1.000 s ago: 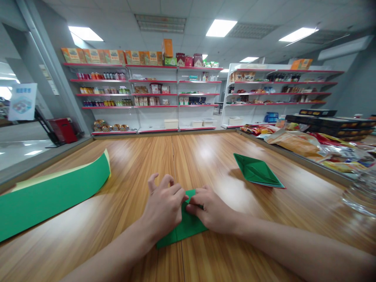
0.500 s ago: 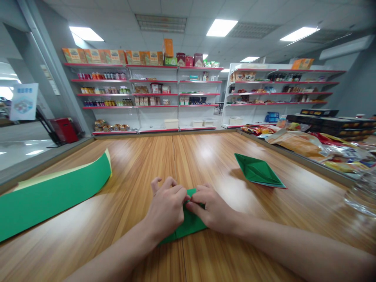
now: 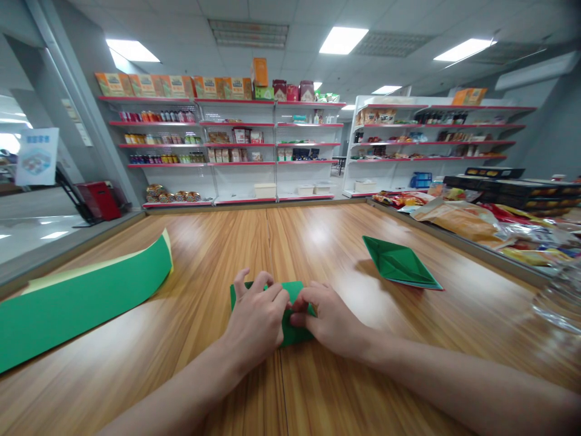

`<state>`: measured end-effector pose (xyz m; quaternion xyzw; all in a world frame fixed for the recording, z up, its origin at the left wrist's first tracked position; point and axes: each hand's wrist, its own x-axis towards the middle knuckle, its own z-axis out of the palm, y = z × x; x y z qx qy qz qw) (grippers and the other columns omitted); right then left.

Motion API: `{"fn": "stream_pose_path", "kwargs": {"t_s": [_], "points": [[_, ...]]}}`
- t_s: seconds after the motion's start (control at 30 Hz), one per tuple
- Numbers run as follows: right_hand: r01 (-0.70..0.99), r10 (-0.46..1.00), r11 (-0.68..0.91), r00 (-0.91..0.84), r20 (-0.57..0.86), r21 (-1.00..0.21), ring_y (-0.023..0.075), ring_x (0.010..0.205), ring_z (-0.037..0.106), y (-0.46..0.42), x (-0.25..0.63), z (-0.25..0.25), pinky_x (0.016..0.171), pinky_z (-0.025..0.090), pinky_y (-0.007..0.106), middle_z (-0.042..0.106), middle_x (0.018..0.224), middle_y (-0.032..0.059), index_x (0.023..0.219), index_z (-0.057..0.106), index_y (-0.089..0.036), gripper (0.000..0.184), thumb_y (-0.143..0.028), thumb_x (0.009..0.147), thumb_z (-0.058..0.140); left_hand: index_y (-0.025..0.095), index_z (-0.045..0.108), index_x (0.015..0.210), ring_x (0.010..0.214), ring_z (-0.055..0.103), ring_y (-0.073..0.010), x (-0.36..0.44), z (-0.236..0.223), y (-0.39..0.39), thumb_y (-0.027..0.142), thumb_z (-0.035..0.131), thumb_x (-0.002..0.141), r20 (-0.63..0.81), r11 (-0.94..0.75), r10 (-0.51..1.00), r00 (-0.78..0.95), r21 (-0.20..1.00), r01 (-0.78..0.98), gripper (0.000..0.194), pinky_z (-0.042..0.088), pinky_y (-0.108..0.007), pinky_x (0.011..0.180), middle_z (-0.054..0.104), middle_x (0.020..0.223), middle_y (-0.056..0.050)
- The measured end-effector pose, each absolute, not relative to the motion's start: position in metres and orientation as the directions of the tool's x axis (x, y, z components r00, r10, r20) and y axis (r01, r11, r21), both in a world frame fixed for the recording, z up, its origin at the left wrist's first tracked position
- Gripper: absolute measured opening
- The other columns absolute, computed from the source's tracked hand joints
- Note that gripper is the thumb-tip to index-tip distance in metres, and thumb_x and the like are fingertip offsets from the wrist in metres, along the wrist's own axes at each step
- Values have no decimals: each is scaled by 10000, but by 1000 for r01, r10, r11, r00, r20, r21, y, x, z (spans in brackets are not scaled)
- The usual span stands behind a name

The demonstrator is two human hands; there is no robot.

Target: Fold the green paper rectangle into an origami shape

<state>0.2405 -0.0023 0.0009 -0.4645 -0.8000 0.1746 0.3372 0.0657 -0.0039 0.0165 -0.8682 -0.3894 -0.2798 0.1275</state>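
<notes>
A small piece of green folded paper [image 3: 293,336] lies on the wooden table, partly covered by both hands. My left hand [image 3: 261,312] rests on its left part, thumb and fingers bent onto it. From the right, my right hand [image 3: 329,318] pinches the paper near its middle, fingertips close to those of the left. The folds beneath the fingers are hidden. Farther right, a folded green paper shape [image 3: 399,263] with pointed ends sits apart from the hands. At the left, a curled stack of green and yellow paper [image 3: 91,297] lies on the table.
The wooden table [image 3: 213,242] has a raised edge. Snack packets [image 3: 458,221] and stacked black boxes [image 3: 508,188] fill the right side, with a clear glass or plastic container [image 3: 560,300] nearer. Stocked shelves [image 3: 236,163] stand beyond, and a red box [image 3: 100,201] is at left.
The green paper has shifted away from me and turned, so its far edge now shows beyond my left fingers. Both hands stay on it, almost in the same place.
</notes>
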Motion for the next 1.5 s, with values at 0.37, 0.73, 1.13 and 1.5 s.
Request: {"fn": "stream_pose_path", "kwargs": {"t_s": [0.37, 0.73, 1.13, 1.5], "points": [[556, 822, 570, -380, 425, -605, 155, 760, 519, -8, 240, 11, 711, 376, 288, 562, 746, -11, 684, 548, -178, 166, -130, 728, 702, 183, 562, 722, 873, 528, -247, 63, 20, -3, 1, 454, 706, 600, -676, 605, 524, 40, 735, 212, 203, -541, 907, 632, 718, -13], [631, 862, 506, -358, 358, -588, 156, 746, 517, -2, 243, 4, 694, 379, 287, 572, 772, -4, 763, 601, -189, 125, -124, 717, 697, 184, 584, 728, 895, 538, -257, 58, 19, 2, 13, 463, 753, 608, -624, 617, 499, -8, 781, 212, 210, -553, 923, 637, 730, -31], [605, 868, 496, -357, 344, -623, 136, 673, 498, -7, 239, 4, 594, 370, 249, 581, 729, -1, 704, 561, -174, 112, -84, 724, 626, 193, 550, 693, 893, 518, -256, 67, 17, -8, 20, 500, 735, 617, -652, 533, 579, -137, 746, 185, 179, -565, 959, 604, 686, -30], [596, 894, 446, -252, 371, -668, 142, 672, 523, -7, 235, 8, 593, 389, 251, 607, 717, 1, 704, 602, -179, 68, -147, 724, 660, 196, 564, 686, 853, 501, -246, 68, 20, -9, 47, 511, 755, 643, -633, 476, 600, -224, 741, 173, 189, -534, 946, 592, 671, -27]]}}
